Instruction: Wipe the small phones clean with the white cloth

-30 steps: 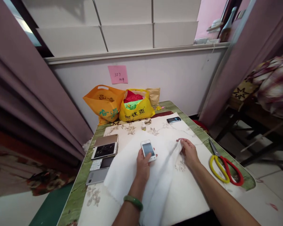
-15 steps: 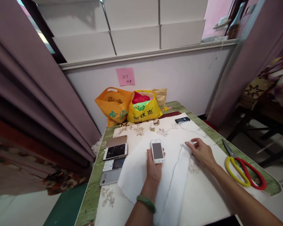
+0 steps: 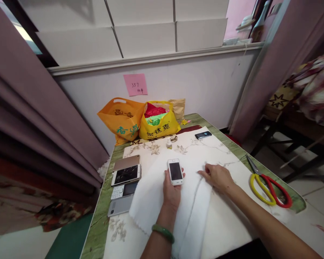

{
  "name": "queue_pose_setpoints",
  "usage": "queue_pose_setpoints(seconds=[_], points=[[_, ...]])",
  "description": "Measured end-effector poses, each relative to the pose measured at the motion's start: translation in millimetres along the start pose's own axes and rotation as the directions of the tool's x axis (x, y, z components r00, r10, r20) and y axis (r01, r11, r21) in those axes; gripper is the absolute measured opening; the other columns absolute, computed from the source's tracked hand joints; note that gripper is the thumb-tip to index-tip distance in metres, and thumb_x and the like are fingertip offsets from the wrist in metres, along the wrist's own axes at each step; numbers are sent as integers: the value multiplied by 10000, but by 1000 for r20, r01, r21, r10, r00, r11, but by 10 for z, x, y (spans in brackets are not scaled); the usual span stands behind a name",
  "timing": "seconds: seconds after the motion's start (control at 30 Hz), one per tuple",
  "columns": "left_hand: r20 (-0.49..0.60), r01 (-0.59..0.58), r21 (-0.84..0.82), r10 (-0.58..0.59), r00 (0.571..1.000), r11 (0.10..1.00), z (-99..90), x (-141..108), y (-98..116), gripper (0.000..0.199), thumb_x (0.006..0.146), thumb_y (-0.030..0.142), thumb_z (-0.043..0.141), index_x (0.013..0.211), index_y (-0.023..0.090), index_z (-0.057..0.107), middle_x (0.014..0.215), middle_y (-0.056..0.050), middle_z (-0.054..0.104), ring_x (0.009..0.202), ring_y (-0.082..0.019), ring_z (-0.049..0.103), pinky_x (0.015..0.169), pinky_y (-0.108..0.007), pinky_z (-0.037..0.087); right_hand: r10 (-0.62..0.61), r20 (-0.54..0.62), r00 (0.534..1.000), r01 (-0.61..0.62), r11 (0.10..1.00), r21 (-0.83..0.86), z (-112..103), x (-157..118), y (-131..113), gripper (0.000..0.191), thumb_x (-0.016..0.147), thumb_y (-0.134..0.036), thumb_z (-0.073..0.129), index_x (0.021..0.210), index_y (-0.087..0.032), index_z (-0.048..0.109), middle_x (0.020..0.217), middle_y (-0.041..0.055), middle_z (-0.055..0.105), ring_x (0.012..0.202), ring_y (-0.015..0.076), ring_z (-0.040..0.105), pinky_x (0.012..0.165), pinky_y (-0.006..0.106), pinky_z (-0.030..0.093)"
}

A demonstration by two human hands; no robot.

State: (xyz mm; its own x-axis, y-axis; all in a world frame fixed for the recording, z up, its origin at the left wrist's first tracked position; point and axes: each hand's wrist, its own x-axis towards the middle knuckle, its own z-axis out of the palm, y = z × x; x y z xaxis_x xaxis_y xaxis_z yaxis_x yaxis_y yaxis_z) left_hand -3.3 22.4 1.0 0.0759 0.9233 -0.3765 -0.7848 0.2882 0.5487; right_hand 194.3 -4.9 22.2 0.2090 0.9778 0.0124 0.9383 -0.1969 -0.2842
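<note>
A white smartphone (image 3: 175, 171) with a dark screen lies face up in my left hand (image 3: 172, 190), whose fingers wrap round it from below. Under that hand a white cloth (image 3: 148, 198) is spread, its right side folded over along a wavy edge. My right hand (image 3: 218, 177) is over the cloth's upper right edge, to the right of the phone. Its thumb points left, apart from the half-curled fingers, and nothing shows between them. On the left side lie a gold phone (image 3: 126, 162), a cracked white phone (image 3: 126, 175), a keypad phone (image 3: 124, 190) and a grey phone (image 3: 121, 205).
Large scissors (image 3: 270, 187) with yellow and red handles lie at the right edge. A small black phone (image 3: 203, 135) is farther back. Near a small bottle (image 3: 169, 144) stand an orange bag (image 3: 121, 118) and a filled yellow bag (image 3: 160, 126) by the wall.
My right hand has moved left, closer to the white smartphone. My left hand keeps hold of the phone. The whole view has shifted slightly.
</note>
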Motion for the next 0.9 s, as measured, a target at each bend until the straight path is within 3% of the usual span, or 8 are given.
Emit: queue_pose_setpoints(seconds=[0.13,0.23,0.33,0.4,0.5,0.63,0.77,0.9], points=[[5,29,-34,-29,1000,999,-23,24,2,392,885,428,544,1180,180,616,1265,-147,614,1039,-276,656,905,-464,524,-20,-119,993,41,982,182,-12,-117,86,148,843,-355,523,845,-218,578,614,-7,584,565,167,540,552,257,327],[23,51,-39,-50,999,998,-26,37,2,387,878,421,557,1174,178,618,1292,-136,596,1050,-296,648,905,-498,515,49,-291,956,75,913,402,-44,-166,-75,366,830,-338,514,1169,-200,505,652,-31,564,542,159,533,556,258,384],[25,42,-39,-41,999,998,-26,11,9,393,875,439,553,1144,164,633,1206,-125,651,1039,-289,651,909,-472,512,29,-387,922,223,777,589,-47,-174,-428,524,847,-339,514,1335,-189,393,751,-15,580,518,126,523,537,246,418],[41,71,-22,-71,997,997,-37,-33,24,429,859,482,557,1123,156,648,1114,-117,693,1027,-285,654,913,-441,510,-171,-343,924,371,619,692,-4,-145,-658,573,865,-341,516,1392,-202,340,859,16,613,556,112,558,556,234,458],[79,189,27,-191,978,982,-68,-103,54,578,810,594,556,1143,131,649,1052,-129,712,1026,-313,647,919,-439,499,-267,-255,929,354,448,821,116,-33,-835,479,899,-375,486,1342,-211,406,939,41,641,595,112,609,558,228,492],[75,209,53,-213,974,976,-98,-122,69,702,784,661,532,1190,96,624,1049,-151,708,1025,-321,641,932,-435,483,-211,-316,925,378,585,717,255,145,-803,222,900,-368,511,982,-201,633,837,33,642,590,122,586,585,245,486],[42,169,114,-174,984,979,-110,-80,51,665,787,625,558,1176,92,633,1024,-145,711,1010,-303,645,915,-409,488,-429,-345,835,551,643,532,364,167,-760,262,864,-354,597,1100,-242,625,1019,51,628,585,104,546,639,261,488],[11,49,176,-52,999,983,-86,-29,39,528,775,520,628,1115,118,672,965,-106,726,975,-271,653,902,-374,488,-440,-388,810,587,621,520,501,135,-736,217,881,-318,588,1079,-234,618,974,45,616,613,109,546,629,245,471]])
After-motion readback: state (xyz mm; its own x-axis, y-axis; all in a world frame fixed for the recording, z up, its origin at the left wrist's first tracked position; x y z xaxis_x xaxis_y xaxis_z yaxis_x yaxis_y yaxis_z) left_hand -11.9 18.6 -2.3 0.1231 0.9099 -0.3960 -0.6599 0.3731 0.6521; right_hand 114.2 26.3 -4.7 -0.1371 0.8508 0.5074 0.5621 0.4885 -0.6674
